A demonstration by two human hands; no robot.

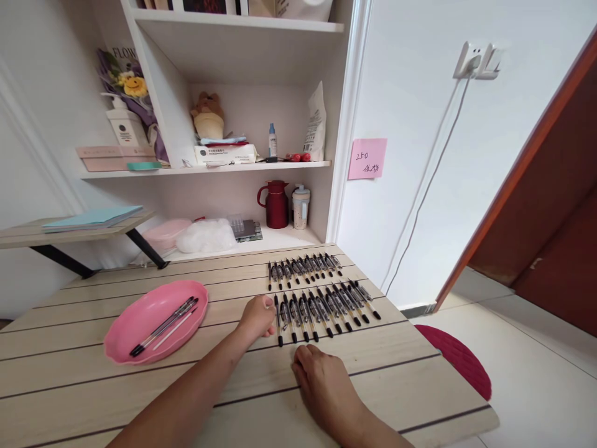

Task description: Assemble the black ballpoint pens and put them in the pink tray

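Two rows of black pens with clear barrels lie on the wooden table: a back row (298, 272) and a front row (321, 311). My left hand (257, 317) is closed, its fingers curled close beside the leftmost pen of the front row (278, 320). Whatever may be inside its fingers is hidden. Just below the front row, my right hand (324, 386) rests on the table with its fingers curled under and no object showing in them. To the left, a pink oval tray (114, 339) holds a few pens (165, 325) and a thin white stick (173, 330).
Behind the table (252, 401) stands a white shelf with a red jug (277, 205), a light cup (301, 207) and a white fluffy bundle (205, 236). A small raised stand (107, 231) bears blue paper at left. A red round seat (459, 358) is at right.
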